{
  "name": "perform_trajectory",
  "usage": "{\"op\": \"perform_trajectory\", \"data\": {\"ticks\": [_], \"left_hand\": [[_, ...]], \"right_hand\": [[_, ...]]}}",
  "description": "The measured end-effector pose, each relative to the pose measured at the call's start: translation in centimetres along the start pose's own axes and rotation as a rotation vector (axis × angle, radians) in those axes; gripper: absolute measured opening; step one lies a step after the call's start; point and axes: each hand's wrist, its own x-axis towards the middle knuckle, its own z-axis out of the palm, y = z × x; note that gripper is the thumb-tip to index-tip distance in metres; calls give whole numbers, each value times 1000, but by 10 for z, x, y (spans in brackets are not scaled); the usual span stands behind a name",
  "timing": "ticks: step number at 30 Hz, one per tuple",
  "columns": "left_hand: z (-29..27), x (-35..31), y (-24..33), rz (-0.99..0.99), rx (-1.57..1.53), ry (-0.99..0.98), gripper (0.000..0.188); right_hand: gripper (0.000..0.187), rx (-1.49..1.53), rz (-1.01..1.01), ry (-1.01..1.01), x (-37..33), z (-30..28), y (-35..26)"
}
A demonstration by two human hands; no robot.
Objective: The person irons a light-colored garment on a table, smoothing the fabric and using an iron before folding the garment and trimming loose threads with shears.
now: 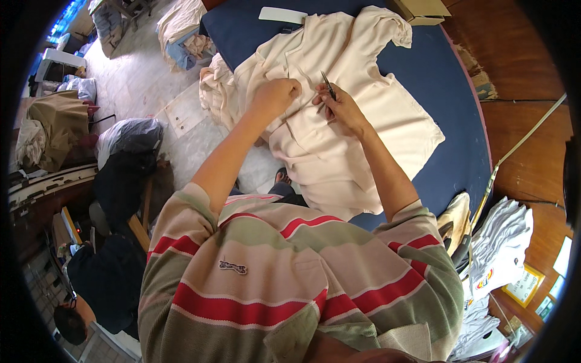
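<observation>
A cream short-sleeved shirt (pixel 357 145) lies spread and rumpled over a table covered in dark blue cloth (pixel 451 163), its near part hanging toward my lap. My left hand (pixel 277 98) is closed on the shirt near its front opening, with the pinched fabric partly hidden by the fingers. Just to the right, my right hand (pixel 340 107) grips a pair of small dark thread snips (pixel 328 86), points upward and away from me. Its fingers are bent over the shirt, a short gap from my left hand.
A white flat strip (pixel 282 14) lies at the table's far edge, and a cardboard box (pixel 423 9) at the far right corner. Folded white shirts (pixel 499 242) are stacked at right. Cloth heaps (pixel 181 36) lie far left. Another person (pixel 103 284) is at lower left.
</observation>
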Motion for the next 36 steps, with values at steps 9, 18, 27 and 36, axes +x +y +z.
{"op": "perform_trajectory", "data": {"ticks": [9, 18, 27, 36], "left_hand": [[14, -8, 16, -40, 281, 132, 14], [-11, 13, -16, -65, -170, -175, 19], [-10, 19, -19, -106, -234, -239, 20], [-9, 18, -21, -88, -234, -231, 21]], "right_hand": [[24, 21, -28, 24, -7, 8, 0], [34, -611, -60, 74, -11, 5, -32], [38, -1161, -263, 117, -1, 10, -37], [37, -1155, -238, 129, 7, 18, -34]]}}
